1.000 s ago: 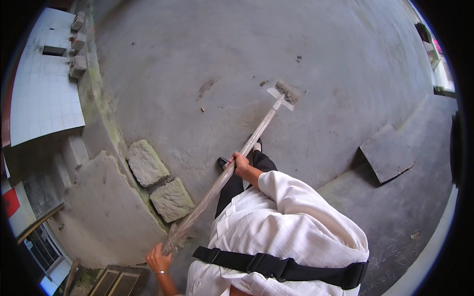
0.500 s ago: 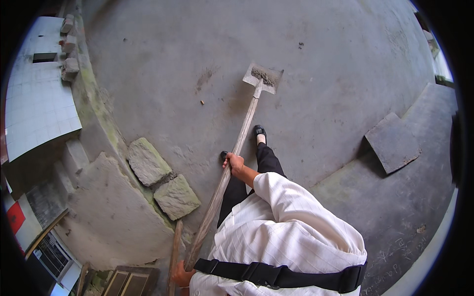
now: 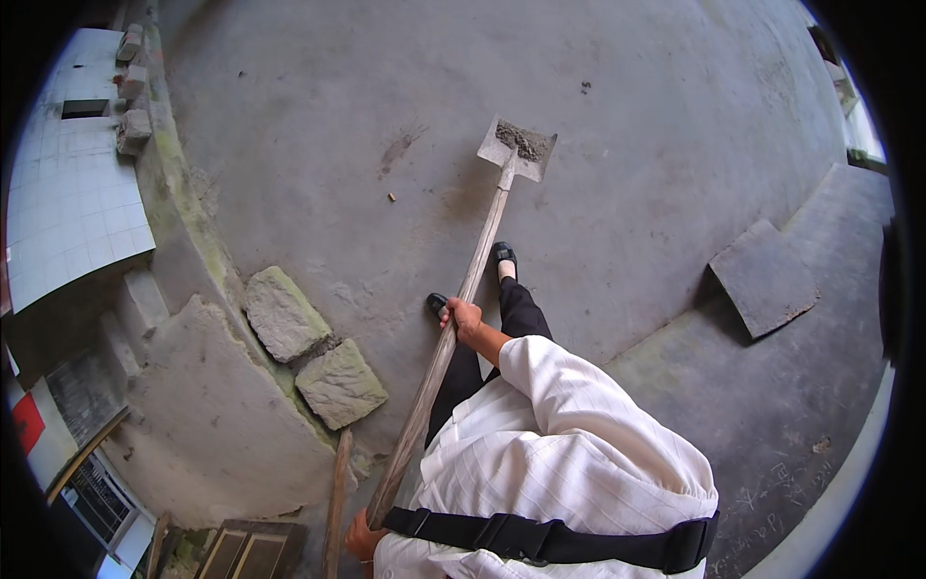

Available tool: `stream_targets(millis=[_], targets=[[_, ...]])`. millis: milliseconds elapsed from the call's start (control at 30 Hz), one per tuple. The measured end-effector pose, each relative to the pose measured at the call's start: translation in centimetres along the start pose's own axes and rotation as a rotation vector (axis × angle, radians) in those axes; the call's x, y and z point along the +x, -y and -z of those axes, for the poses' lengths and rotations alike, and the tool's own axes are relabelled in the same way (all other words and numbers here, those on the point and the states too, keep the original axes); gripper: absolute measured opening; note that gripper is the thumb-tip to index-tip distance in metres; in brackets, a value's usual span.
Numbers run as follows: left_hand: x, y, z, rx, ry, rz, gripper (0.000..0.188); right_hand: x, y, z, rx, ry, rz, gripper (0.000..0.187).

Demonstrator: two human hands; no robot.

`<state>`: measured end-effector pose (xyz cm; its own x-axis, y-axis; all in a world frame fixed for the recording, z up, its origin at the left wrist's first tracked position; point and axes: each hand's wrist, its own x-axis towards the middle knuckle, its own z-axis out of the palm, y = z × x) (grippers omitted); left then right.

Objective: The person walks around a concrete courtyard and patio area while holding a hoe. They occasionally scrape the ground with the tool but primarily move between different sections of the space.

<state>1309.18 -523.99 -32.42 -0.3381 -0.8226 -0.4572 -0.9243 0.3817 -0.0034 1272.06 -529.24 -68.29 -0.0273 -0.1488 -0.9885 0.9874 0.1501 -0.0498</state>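
A long-handled shovel [image 3: 453,333] slants across my front, its wooden shaft running from lower left up to a flat metal blade. Grey, crumbly material [image 3: 522,142], perhaps mortar or wet sand, lies on the blade. My right hand [image 3: 461,318] is wrapped round the middle of the shaft. Near the shaft's rear end, at the lower edge, my left hand [image 3: 363,537] grips it, partly cut off by my white shirt and black strap. The blade is over the grey concrete floor; whether it touches the floor I cannot tell.
Two rough stone blocks [image 3: 342,383] lie left of the shaft, along a mossy ledge [image 3: 193,207]. A wooden pole [image 3: 338,492] stands beside my left hand. At right, a square dark slab [image 3: 765,280] rests at a raised surface's edge. My feet [image 3: 504,259] are below the blade.
The shovel blade has tilted slightly, and more of the grey material shows on it. Both hands keep their grip on the shaft. The whole view has shifted a little.
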Motion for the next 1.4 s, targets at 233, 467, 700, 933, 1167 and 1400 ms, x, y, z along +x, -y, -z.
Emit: stream_targets(millis=[233, 467, 700, 933, 1167, 1400], targets=[[-1.7, -1.1, 2.3, -0.014, -0.07, 0.031, 0.052, -2.5, -3.4, 0.2, 0.009, -0.039, -0.081, 0.006], [-1.7, -1.2, 0.0, 0.01, -0.089, 0.055, 0.047, -1.6, -0.7, 0.8, -0.023, -0.001, -0.036, 0.01], [4.9, -6.9, -4.2, -0.056, -0.148, -0.046, 0.043, -0.6, 11.0, 2.4, -0.02, -0.024, 0.095, 0.007], [11.1, -16.6, -2.2, -0.072, -0.19, -0.061, 0.038, 1.9, 22.2, 3.6, 0.033, 0.022, 0.165, 0.007], [12.2, -18.1, -0.6, -0.034, -0.22, -0.021, 0.043, 2.8, 22.3, 3.3, 0.043, -0.065, 0.129, 0.005], [15.0, -21.5, 1.0, -0.082, -0.183, -0.095, 0.04, 2.7, 27.1, 3.1, 0.04, 0.001, 0.158, 0.007]])
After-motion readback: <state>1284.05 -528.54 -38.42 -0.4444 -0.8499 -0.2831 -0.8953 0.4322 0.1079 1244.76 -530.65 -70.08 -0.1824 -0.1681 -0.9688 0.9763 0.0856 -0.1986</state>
